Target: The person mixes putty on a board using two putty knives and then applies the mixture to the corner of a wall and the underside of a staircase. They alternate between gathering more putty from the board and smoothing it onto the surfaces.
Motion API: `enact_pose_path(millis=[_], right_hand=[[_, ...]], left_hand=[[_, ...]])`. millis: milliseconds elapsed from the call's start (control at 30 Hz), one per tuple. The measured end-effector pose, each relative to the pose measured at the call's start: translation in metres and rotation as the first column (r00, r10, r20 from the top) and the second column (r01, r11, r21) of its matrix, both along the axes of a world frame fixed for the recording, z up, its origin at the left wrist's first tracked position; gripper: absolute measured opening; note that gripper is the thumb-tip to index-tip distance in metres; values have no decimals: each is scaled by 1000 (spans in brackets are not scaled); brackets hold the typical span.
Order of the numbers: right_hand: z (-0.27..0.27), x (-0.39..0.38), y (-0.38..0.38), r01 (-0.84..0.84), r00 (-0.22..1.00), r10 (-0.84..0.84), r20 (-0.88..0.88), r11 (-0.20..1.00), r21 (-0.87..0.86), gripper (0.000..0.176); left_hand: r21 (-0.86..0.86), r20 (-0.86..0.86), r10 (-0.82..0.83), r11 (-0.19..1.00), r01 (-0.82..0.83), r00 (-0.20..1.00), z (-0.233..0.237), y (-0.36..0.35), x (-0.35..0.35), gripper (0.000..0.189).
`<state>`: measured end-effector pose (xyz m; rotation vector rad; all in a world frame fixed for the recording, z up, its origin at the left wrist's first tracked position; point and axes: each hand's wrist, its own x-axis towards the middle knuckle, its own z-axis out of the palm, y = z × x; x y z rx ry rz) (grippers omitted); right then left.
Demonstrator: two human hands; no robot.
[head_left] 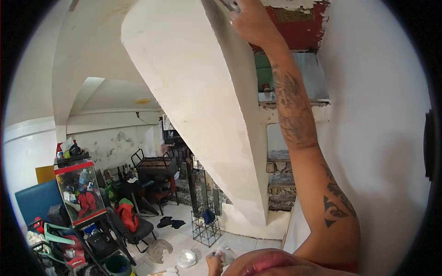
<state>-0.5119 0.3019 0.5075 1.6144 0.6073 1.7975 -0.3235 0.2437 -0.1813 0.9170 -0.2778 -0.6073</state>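
My right hand (252,22) is raised high, closed around a grey metal hand tool (231,4) that the top edge cuts off. The tool is at the narrow side face of a slanted cream-painted concrete underside (184,87); whether it touches cannot be made out. Low in the view, my left hand (214,263) is partly hidden, with its fingers closed. A pale, partly see-through thing (226,254) shows beside its fingers, too small to name. On the floor near that hand lies a round white plastic-looking container (186,258).
A white wall (377,115) rises close on my right. Left stand a red-framed glass tank (83,193), a dark chair (138,225) with a red bag, and a green bucket (117,265). A black wire rack (206,228) stands on the tiles below the slope. Stone-faced steps (281,179) lie behind my arm.
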Motion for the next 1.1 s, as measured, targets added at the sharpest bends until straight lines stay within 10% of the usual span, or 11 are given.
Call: enact_pose_path(millis=[300,800,1100], right_hand=[[-57,19,-9,-29,997,30,67,1000,-8,58],[-28,11,-14,-18,999,20,-27,998,68,57],[-69,-4,-66,-16,999,13,-49,997,-72,59]], left_hand=[[298,169,-141,951,86,975,-33,-2,13,16],[19,1,-85,996,85,996,-6,-2,-11,6],[190,34,-126,975,117,991,4,16,-8,5]])
